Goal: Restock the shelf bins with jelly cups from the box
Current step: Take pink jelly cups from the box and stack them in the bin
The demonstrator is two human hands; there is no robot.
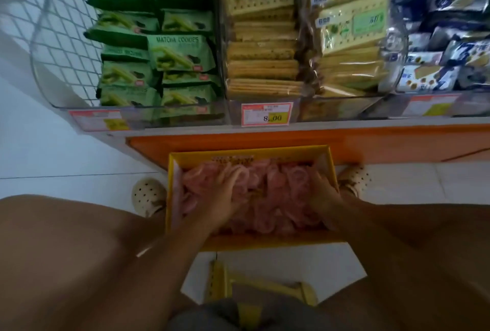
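Right hand [324, 194] partly buried among blurred jelly cups [291, 175], left price tag [99, 120] illegible

Left hand [225, 193], right hand [324, 194]: palms down.
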